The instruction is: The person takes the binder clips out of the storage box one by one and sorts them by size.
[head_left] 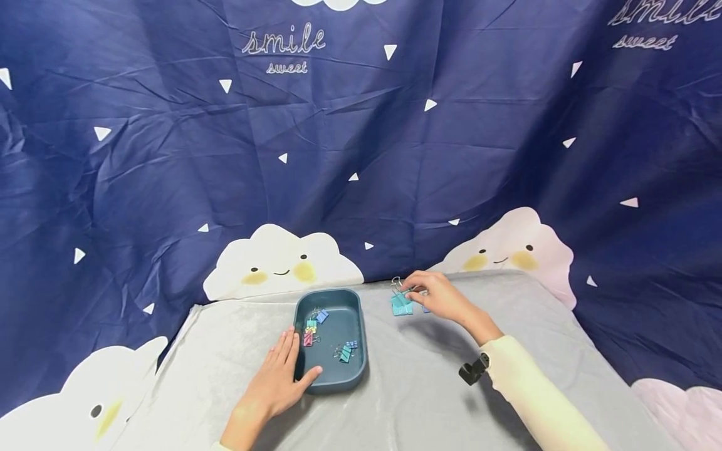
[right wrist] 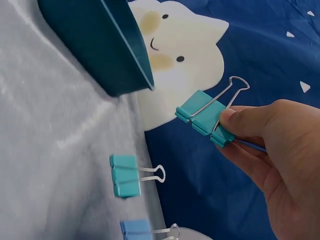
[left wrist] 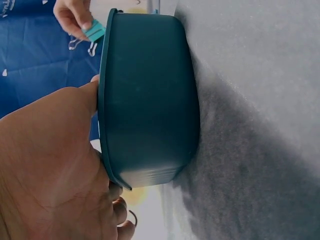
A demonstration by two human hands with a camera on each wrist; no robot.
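My right hand (head_left: pixel 437 295) is raised over the far part of the table. It pinches a teal binder clip (right wrist: pixel 205 117) between thumb and fingers, wire handle upward in the right wrist view. Below it on the cloth lie a second teal binder clip (right wrist: pixel 126 176) and a blue binder clip (right wrist: pixel 136 229). My left hand (head_left: pixel 276 376) rests on the left rim of a dark teal box (head_left: pixel 337 383), fingers extended along the edge and thumb over the near corner. Inside are several small binder clips: blue (head_left: pixel 322 315), pink (head_left: pixel 308 338) and green (head_left: pixel 345 354) among them.
A grey cloth (head_left: pixel 417 388) covers the table. Behind it hangs a navy curtain (head_left: pixel 361 138) with clouds and white triangles. A black device (head_left: pixel 472 369) is strapped at my right wrist.
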